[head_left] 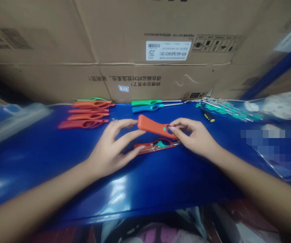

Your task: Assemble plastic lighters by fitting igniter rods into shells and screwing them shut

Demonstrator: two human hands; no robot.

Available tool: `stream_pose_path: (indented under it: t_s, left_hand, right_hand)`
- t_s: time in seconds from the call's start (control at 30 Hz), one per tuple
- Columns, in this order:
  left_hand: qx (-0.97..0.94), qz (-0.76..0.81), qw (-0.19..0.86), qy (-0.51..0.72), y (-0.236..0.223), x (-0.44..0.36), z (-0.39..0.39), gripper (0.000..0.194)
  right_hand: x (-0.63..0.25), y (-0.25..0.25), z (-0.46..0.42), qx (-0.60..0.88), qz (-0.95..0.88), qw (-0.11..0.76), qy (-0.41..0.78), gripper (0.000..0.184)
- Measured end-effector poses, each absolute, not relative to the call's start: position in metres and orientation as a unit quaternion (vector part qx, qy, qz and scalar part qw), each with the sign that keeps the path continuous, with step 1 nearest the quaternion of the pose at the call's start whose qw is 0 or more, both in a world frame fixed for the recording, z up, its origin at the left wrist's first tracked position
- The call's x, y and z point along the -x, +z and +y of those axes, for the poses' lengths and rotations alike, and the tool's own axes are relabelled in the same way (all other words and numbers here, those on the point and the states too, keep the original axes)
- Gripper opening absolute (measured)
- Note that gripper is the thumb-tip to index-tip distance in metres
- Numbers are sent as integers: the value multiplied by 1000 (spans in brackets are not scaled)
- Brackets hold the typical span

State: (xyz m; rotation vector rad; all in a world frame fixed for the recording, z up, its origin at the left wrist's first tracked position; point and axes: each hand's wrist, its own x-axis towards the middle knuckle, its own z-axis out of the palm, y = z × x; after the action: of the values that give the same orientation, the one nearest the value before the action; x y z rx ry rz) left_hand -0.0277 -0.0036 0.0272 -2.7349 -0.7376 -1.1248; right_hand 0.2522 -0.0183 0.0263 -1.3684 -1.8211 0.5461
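Note:
An orange lighter shell (153, 127) is held a little above the blue table (160, 179). My right hand (194, 136) pinches its right end near the teal button. My left hand (112, 148) touches its left end with thumb and fingers spread. Below it on the table lies an open red lighter half (155, 146) with teal inner parts showing.
Several red and orange lighter shells (88, 114) lie stacked at the left back. A green lighter (147, 102) and a blue lighter (147, 108) lie at the back centre. Metal tubes with teal ends (226, 109) sit at the right. A cardboard box (135, 50) walls the back.

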Motion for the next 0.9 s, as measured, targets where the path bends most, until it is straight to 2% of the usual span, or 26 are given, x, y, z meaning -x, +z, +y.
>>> stream_pose_path:
  t_s: [0.2, 0.3, 0.43, 0.53, 0.77, 0.9]
  left_hand:
    - [880, -267, 23, -392, 30, 24, -7, 42]
    - [901, -268, -2, -340, 26, 23, -3, 44]
    - [931, -235, -53, -275, 17, 25, 4, 27]
    - [932, -232, -93, -263, 13, 27, 7, 22]
    - [944, -231, -90, -218, 13, 30, 5, 33]
    - [942, -230, -85, -231, 10, 29, 5, 33]
  right_hand:
    - [-253, 26, -20, 525, -758, 361, 138, 16]
    - [-252, 26, -20, 508, -781, 337, 135, 18]
    - [-250, 23, -21, 490, -798, 306, 169, 19]
    - [-248, 19, -21, 467, -816, 282, 190, 20]
    - [-249, 13, -18, 472, -808, 270, 224, 22]
    - [-254, 16, -18, 442, -841, 247, 190, 24]
